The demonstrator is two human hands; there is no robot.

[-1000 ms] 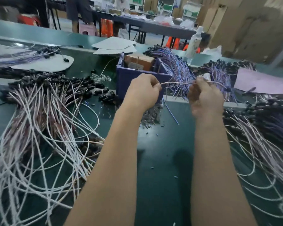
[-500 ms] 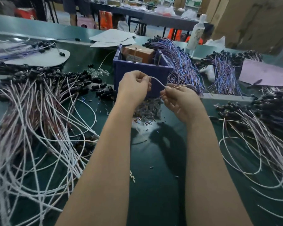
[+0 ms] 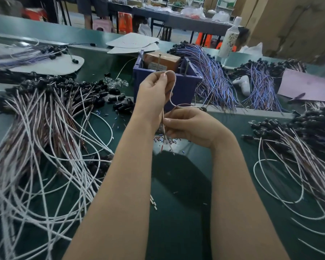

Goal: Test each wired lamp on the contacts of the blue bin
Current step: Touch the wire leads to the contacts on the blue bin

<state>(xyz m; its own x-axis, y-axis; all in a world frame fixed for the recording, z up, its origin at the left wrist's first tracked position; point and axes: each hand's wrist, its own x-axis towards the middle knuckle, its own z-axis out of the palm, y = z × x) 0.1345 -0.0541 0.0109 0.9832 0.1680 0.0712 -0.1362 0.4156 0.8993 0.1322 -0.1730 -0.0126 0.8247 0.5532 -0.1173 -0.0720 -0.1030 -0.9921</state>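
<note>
The blue bin [image 3: 184,87] stands at the table's middle back, with a brown box and upright metal pins inside. My left hand [image 3: 154,92] is in front of the bin and pinches the looped top of a white and red wired lamp [image 3: 172,94]. My right hand [image 3: 191,126] is lower and nearer, and pinches the same wire's lower part, whose bare ends hang down towards the table. The lamp's dark head [image 3: 203,109] sticks out just above my right hand. The wire is apart from the bin's pins.
A big heap of white-wired lamps with black heads [image 3: 45,113] lies at the left, another heap [image 3: 296,139] at the right. Blue-wired bundles [image 3: 214,76] lie behind the bin. Small loose parts [image 3: 165,139] are scattered under my hands. A white bottle [image 3: 230,37] stands behind.
My right hand has drawn back from the right side towards me and down, below the left hand. The wire, stretched level before, now hangs bent in a loop between both hands.
</note>
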